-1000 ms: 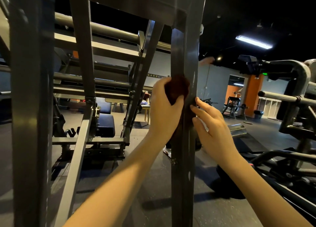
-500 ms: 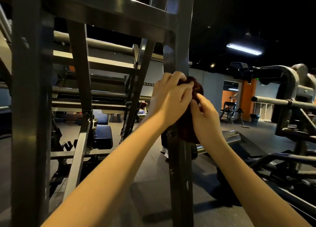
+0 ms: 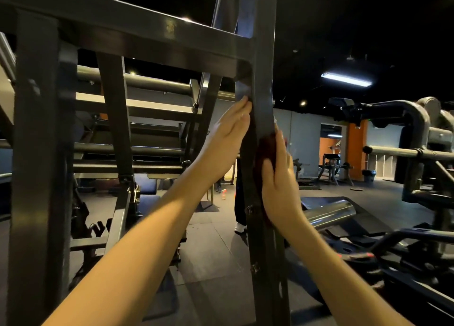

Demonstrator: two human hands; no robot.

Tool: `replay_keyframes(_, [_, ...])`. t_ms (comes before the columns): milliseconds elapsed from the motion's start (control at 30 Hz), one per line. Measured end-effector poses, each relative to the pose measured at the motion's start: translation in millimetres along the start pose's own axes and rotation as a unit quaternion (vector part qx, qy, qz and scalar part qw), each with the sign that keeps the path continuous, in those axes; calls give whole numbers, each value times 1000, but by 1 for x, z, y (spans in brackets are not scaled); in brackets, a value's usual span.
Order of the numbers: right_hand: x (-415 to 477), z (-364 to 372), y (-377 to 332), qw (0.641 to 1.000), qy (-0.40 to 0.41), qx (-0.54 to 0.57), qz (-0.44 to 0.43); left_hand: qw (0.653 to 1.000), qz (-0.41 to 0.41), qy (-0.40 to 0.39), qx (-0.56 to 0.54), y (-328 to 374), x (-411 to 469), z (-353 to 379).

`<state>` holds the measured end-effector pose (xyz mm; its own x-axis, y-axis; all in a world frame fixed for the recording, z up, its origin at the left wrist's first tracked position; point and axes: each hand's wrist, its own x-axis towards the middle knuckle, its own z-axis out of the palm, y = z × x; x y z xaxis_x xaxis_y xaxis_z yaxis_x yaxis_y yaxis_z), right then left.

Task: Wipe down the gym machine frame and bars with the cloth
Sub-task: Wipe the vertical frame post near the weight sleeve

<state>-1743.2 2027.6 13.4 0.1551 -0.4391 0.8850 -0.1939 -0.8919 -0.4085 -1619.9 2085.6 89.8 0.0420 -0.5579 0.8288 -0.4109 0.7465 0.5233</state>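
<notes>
Both hands are up on the upright post [image 3: 264, 85] of the machine frame, one on each side. Left hand [image 3: 227, 139] lies flat against the post's left face, fingers straight and together, tips just under the corner where the crossbar [image 3: 147, 38] joins in. Right hand [image 3: 280, 185] is on the right side, a bit lower, fingers stretched out along the post and pressing the cloth [image 3: 262, 151] onto the metal, so it's a flat palm push, not a grab. Cloth is dark red, sandwiched between my palm and the post's right edge, with only a bunched strip showing beside my thumb. Over on the left there's a second thick upright [image 3: 36, 153] close to me, with slanted bars and rails behind it. Low on the right a chrome roller [image 3: 329, 214] sticks out past my wrist, and a curved-arm machine [image 3: 417, 119] sits far right. Way back there's an orange wall [image 3: 356, 148] by a doorway and a strip light [image 3: 346, 78] on the dark ceiling. Someone's white shoe [image 3: 239, 227] shows on the floor just behind the post.
</notes>
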Motion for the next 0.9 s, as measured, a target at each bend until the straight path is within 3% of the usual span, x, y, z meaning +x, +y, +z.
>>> replay_keyframes(133, [-26,-2,10,999,-30,-32,-2,1000,-13,0,13,-4,4,-2])
replay_keyframes(300, [55,-1,-21,996,45,-22,-69,1000,-6,-11,-9,-7,3,0])
replay_keyframes(400, [52,4,-18,991,75,-51,-98,1000,-7,-14,-3,-12,2,0])
replay_keyframes(467, [24,6,-4,992,60,-65,-89,1000,-4,-10,-4,-10,0,2])
replay_keyframes(633, [-7,-1,14,1000,22,18,0,1000,-4,15,4,-6,0,4])
replay_keyframes(767, [44,-7,-18,994,83,50,-58,1000,4,5,4,-10,0,4])
replay_keyframes(900, [50,2,-13,981,157,3,-111,1000,-14,10,8,-2,-2,4])
